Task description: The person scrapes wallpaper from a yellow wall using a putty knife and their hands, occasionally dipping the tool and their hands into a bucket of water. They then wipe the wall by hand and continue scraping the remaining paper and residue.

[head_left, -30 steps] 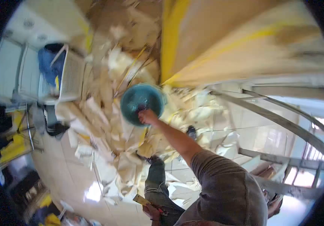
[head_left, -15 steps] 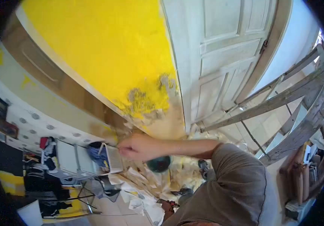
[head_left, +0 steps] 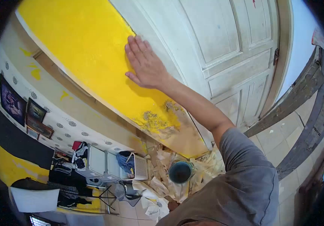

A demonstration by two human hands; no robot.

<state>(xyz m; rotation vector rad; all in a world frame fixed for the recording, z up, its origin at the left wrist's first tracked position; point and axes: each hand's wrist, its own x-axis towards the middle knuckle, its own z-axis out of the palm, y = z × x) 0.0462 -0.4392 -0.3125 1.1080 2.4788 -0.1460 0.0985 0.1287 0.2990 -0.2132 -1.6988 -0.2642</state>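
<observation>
My right hand (head_left: 144, 64) lies flat against the yellow wall (head_left: 83, 41), palm toward it, fingers stretched out and thumb apart. It holds nothing. The fingertips are at the wall's right edge, beside the white door frame (head_left: 158, 30). Below the forearm, the yellow surface gives way to a rough grey, peeled patch (head_left: 156, 120). My left hand is out of view.
Torn paper scraps (head_left: 158, 162) cover the floor around a dark green bucket (head_left: 180, 172). A worn wooden ladder (head_left: 301, 98) stands at the right, near a white panelled door (head_left: 222, 41). A white basket (head_left: 141, 168) and clothes are at the lower left.
My right hand has gone from low over the floor scraps, fingers curled, up to the yellow wall, where it is now stretched flat. The view has shifted too, showing more of the bucket.
</observation>
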